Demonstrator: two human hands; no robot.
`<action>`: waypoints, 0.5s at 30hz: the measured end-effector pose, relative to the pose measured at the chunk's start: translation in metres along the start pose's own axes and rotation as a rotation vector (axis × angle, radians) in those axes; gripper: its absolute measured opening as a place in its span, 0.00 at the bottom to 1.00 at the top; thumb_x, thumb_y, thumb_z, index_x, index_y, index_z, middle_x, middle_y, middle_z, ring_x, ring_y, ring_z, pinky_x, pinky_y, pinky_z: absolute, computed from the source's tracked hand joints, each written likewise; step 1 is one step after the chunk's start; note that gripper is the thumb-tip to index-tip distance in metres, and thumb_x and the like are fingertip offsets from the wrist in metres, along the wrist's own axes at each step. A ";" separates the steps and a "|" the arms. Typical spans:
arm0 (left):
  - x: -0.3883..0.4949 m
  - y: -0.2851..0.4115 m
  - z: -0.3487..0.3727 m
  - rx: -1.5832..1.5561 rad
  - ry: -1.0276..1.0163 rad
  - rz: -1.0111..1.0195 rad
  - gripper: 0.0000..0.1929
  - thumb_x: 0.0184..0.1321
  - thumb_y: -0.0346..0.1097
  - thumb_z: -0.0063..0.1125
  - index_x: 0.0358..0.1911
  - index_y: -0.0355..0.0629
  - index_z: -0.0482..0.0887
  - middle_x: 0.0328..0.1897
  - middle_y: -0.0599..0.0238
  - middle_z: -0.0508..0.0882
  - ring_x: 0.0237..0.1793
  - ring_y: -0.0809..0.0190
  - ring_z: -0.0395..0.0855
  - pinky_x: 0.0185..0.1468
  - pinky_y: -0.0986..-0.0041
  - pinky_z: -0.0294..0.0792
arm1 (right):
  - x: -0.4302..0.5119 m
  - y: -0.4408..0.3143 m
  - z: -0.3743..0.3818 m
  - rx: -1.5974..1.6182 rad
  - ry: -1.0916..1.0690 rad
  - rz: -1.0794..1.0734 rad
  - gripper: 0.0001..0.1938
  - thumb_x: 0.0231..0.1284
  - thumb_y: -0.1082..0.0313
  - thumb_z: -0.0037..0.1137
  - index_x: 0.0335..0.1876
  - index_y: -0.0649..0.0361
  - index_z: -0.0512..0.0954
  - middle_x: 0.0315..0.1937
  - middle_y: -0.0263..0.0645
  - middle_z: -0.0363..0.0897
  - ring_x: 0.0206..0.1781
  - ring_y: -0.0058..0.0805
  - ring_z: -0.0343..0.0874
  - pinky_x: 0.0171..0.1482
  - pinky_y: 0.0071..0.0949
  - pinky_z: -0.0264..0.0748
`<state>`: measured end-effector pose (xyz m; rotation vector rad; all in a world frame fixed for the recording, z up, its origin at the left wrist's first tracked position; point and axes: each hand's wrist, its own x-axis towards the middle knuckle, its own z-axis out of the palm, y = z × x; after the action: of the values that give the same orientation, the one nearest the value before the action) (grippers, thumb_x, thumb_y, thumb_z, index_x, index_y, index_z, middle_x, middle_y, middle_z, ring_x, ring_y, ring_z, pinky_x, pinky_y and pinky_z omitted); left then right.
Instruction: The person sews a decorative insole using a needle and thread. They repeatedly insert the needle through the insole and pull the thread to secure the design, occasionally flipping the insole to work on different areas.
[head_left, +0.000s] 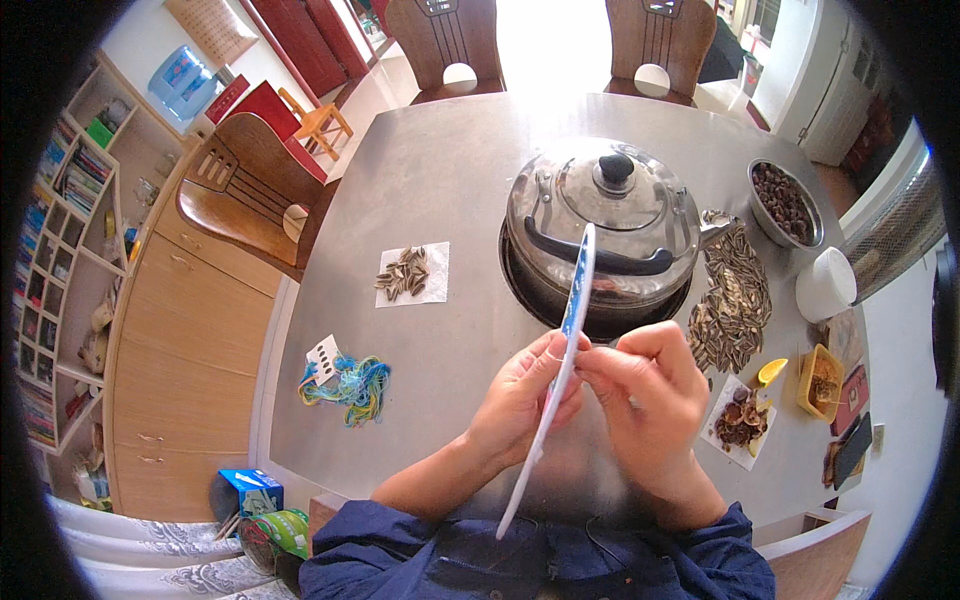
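Note:
My left hand (529, 395) grips a flat embroidered pad (577, 289), probably a shoe insole, held nearly edge-on to me. Its rim is white, and blue stitching shows on the left face. A short bit of pale thread lies by my left thumb. On the pad's other side, my right hand (645, 409) has its thumb and forefinger drawn together against the white face. Whatever those fingertips pinch is too small to make out. Left of my hands, a tangle of blue, green and yellow embroidery thread (364, 386) lies beside a white card with dark oval holes (323, 360).
A steel kettle (600, 202) stands on a dark round base just beyond my hands. Sunflower seeds (727, 300) are heaped at right; others lie on a paper napkin (439, 291). A steel bowl (757, 214), white cup (825, 285), yellow basket (810, 375) and fruit peels (742, 420) line the right side.

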<state>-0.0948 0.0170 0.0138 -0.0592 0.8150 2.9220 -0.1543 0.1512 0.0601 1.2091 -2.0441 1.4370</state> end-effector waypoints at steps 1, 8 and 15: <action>0.000 0.002 0.003 0.042 0.036 0.034 0.16 0.66 0.41 0.47 0.51 0.39 0.69 0.29 0.69 0.75 0.24 0.73 0.73 0.25 0.84 0.67 | 0.001 0.002 0.000 0.164 0.030 0.174 0.11 0.43 0.82 0.60 0.35 0.63 0.80 0.27 0.35 0.71 0.26 0.18 0.73 0.26 0.16 0.71; -0.013 0.006 0.026 0.318 0.193 0.326 0.20 0.58 0.28 0.58 0.53 0.38 0.66 0.47 0.62 0.79 0.44 0.67 0.80 0.48 0.76 0.73 | 0.002 0.022 0.006 1.136 0.047 0.701 0.13 0.55 0.79 0.56 0.46 0.69 0.74 0.40 0.42 0.80 0.42 0.24 0.80 0.44 0.22 0.78; -0.011 0.013 0.021 0.360 0.200 0.335 0.18 0.58 0.28 0.57 0.50 0.38 0.67 0.44 0.61 0.80 0.40 0.69 0.80 0.43 0.77 0.74 | -0.003 0.037 0.011 1.299 -0.036 0.800 0.14 0.55 0.78 0.57 0.48 0.68 0.73 0.41 0.41 0.79 0.42 0.23 0.78 0.45 0.22 0.77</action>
<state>-0.0853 0.0160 0.0389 -0.2062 1.5045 3.0454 -0.1803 0.1467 0.0321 0.6485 -1.5261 3.4041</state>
